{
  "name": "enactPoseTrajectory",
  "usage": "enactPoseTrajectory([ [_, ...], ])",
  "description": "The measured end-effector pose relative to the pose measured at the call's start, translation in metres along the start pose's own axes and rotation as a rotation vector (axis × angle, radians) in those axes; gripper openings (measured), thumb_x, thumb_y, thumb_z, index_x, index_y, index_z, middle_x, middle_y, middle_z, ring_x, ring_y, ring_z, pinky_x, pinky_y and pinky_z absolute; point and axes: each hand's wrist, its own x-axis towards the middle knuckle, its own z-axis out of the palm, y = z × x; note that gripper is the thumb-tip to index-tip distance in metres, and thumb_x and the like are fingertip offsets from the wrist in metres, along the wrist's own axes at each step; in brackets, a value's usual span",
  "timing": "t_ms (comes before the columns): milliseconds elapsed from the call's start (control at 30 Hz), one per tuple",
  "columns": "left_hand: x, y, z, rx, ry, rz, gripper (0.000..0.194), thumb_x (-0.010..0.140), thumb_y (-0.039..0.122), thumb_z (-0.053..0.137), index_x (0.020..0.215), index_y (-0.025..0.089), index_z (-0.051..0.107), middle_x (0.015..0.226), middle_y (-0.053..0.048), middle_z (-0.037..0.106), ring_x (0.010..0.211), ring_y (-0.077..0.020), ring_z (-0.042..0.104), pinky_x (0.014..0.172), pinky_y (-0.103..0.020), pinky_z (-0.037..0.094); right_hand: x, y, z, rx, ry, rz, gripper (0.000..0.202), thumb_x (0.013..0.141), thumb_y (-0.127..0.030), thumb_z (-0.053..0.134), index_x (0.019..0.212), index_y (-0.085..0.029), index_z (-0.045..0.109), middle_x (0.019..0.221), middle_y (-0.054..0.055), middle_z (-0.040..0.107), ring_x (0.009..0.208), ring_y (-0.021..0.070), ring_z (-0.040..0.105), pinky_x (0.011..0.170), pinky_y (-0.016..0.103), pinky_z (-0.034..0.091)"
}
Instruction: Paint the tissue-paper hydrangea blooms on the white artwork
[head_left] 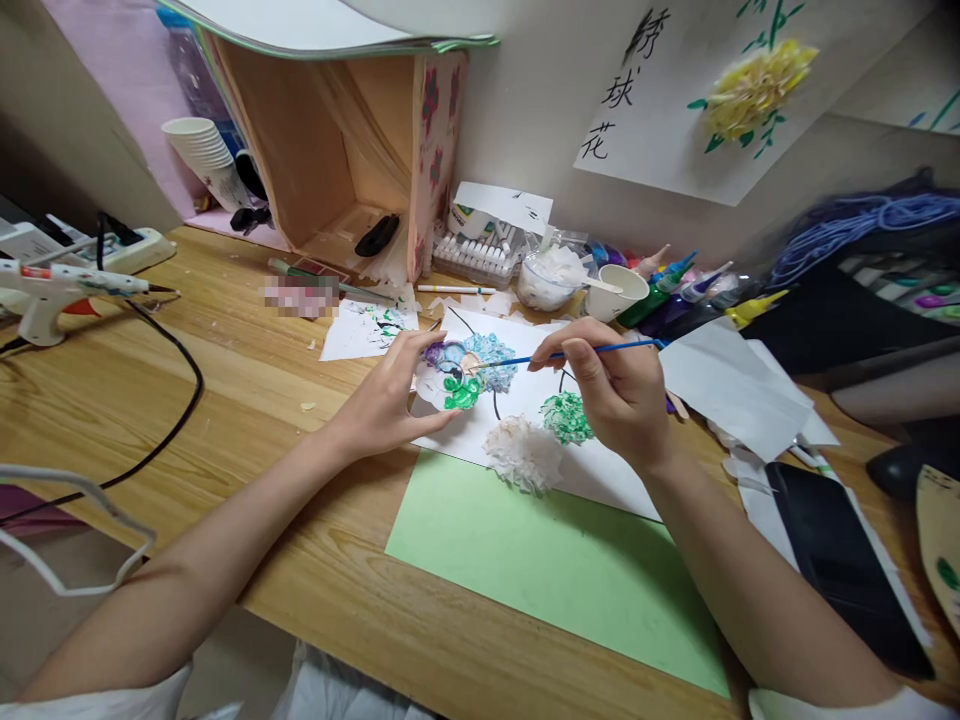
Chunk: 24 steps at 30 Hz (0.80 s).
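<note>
Between the thumb and fingers of my left hand (394,395) is a small paint palette (429,385) with purple, blue, peach and green paint. My right hand (619,395) pinches a thin blue paintbrush (611,348), whose tip is at the peach paint. Behind the palette, partly hidden, a light-blue paper flower (495,358) sits on a white sheet (611,478). A green-tinted flower (564,418) lies beside my right hand, partly covered by it. Nearer to me is a white ruffled flower (523,455). Dark stem lines show on the sheet.
Under the white sheet lies green paper (555,570). Paint bottles (675,285), a paper cup (616,292) and a tub of white tissue (551,278) stand behind. A glue gun (52,295) with its cord (191,360) is left, a phone (840,555) right.
</note>
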Motion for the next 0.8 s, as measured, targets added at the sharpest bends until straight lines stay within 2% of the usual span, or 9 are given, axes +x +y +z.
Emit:
enactPoseTrajectory([
  [67, 0.0, 0.0, 0.0, -0.002, 0.0, 0.002, 0.075, 0.077, 0.033, 0.072, 0.138, 0.022, 0.031, 0.128, -0.015, 0.049, 0.122, -0.0289, 0.049, 0.102, -0.048, 0.044, 0.0, 0.0, 0.0, 0.011, 0.03, 0.008, 0.032, 0.098, -0.037, 0.04, 0.082, -0.021, 0.063, 0.074, 0.004, 0.067, 0.07, 0.0153, 0.062, 0.067, 0.031, 0.05],
  [233, -0.001, -0.001, 0.002, -0.002, -0.002, 0.011, 0.074, 0.078, 0.033, 0.072, 0.138, 0.02, 0.031, 0.129, -0.016, 0.049, 0.122, -0.0282, 0.048, 0.103, -0.046, 0.043, 0.002, 0.0, -0.001, -0.009, -0.029, -0.011, 0.031, 0.098, -0.034, 0.041, 0.082, -0.02, 0.064, 0.075, 0.003, 0.067, 0.071, 0.0145, 0.063, 0.067, 0.03, 0.049],
  [367, -0.001, -0.001, 0.001, -0.001, -0.002, 0.002, 0.073, 0.078, 0.033, 0.072, 0.137, 0.02, 0.032, 0.128, -0.015, 0.049, 0.121, -0.028, 0.049, 0.104, -0.047, 0.043, 0.001, -0.003, -0.007, 0.071, 0.132, -0.032, 0.031, 0.098, -0.034, 0.041, 0.079, -0.022, 0.063, 0.073, 0.002, 0.064, 0.065, 0.0129, 0.06, 0.06, 0.029, 0.047],
  [433, 0.0, -0.002, 0.001, 0.009, 0.005, -0.003, 0.072, 0.077, 0.032, 0.072, 0.137, 0.021, 0.032, 0.127, -0.015, 0.049, 0.121, -0.028, 0.049, 0.104, -0.047, 0.043, 0.001, -0.004, -0.01, 0.102, 0.155, -0.018, 0.032, 0.098, -0.035, 0.042, 0.075, -0.022, 0.061, 0.066, 0.0, 0.061, 0.057, 0.0115, 0.056, 0.054, 0.028, 0.044],
  [533, 0.0, -0.002, 0.001, 0.021, 0.016, -0.007, 0.071, 0.077, 0.032, 0.072, 0.136, 0.021, 0.033, 0.127, -0.014, 0.049, 0.12, -0.0278, 0.05, 0.103, -0.046, 0.044, 0.0, -0.004, -0.012, 0.095, 0.016, 0.02, 0.037, 0.098, -0.036, 0.04, 0.071, -0.02, 0.059, 0.059, -0.001, 0.057, 0.051, 0.0095, 0.053, 0.051, 0.026, 0.042],
  [633, 0.0, -0.003, 0.002, 0.03, 0.022, -0.008, 0.071, 0.077, 0.034, 0.072, 0.135, 0.021, 0.033, 0.127, -0.014, 0.05, 0.12, -0.0278, 0.05, 0.102, -0.045, 0.044, 0.001, -0.005, -0.009, 0.023, -0.151, -0.008, 0.042, 0.099, -0.037, 0.037, 0.068, -0.018, 0.058, 0.057, -0.001, 0.057, 0.051, 0.0082, 0.053, 0.052, 0.024, 0.042],
  [800, 0.0, -0.002, 0.002, 0.046, 0.021, -0.013, 0.071, 0.077, 0.034, 0.072, 0.135, 0.02, 0.033, 0.127, -0.014, 0.05, 0.12, -0.0274, 0.05, 0.102, -0.045, 0.044, 0.002, -0.007, -0.003, -0.038, -0.232, -0.055, 0.044, 0.1, -0.035, 0.034, 0.066, -0.018, 0.057, 0.056, -0.002, 0.057, 0.05, 0.0074, 0.051, 0.052, 0.023, 0.039],
])
